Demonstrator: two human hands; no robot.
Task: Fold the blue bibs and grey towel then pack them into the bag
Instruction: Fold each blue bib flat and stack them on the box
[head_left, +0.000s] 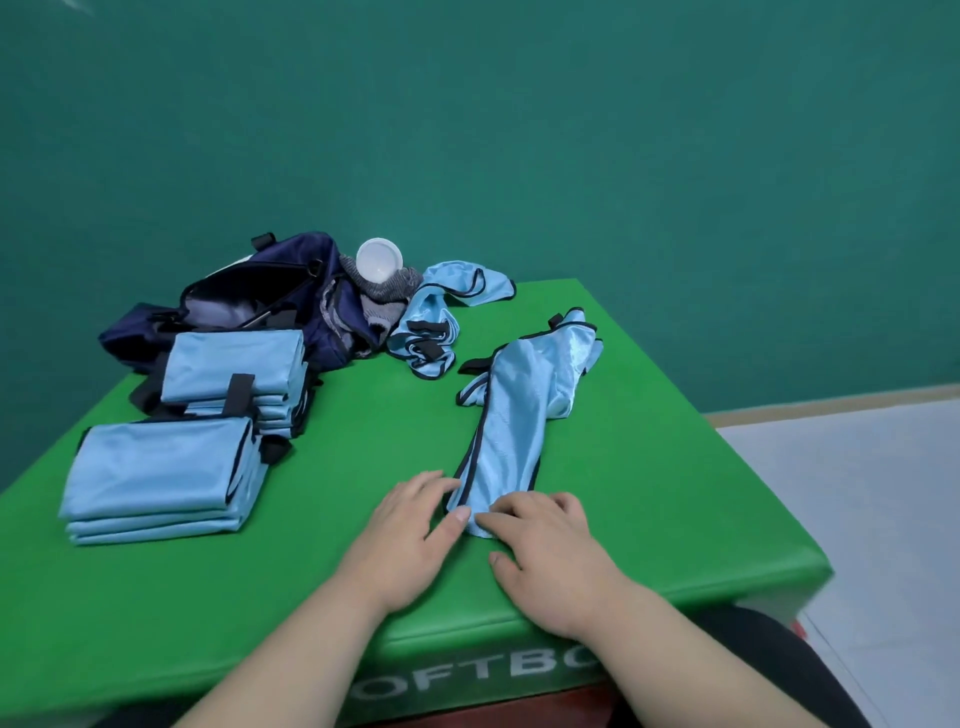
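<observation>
A light blue bib (511, 415) with black trim lies stretched out lengthwise on the green box (374, 415). My left hand (415, 530) touches its near left edge, fingers fairly straight and thumb on the cloth. My right hand (545, 551) rests its fingers flat on the bib's near end, thumb apart on the box. Another bib (436, 322) lies crumpled further back. Two stacks of folded bibs sit at the left, the near stack (156, 478) and the far stack (234, 374). The navy bag (249, 301) lies open at the back left. The grey towel (384, 299) is bunched beside it.
A white round plastic object (379, 260) sits on the grey towel. The box's right edge drops to a pale floor (857, 493). A green wall stands behind. Bare green surface lies between the stacks and the stretched bib.
</observation>
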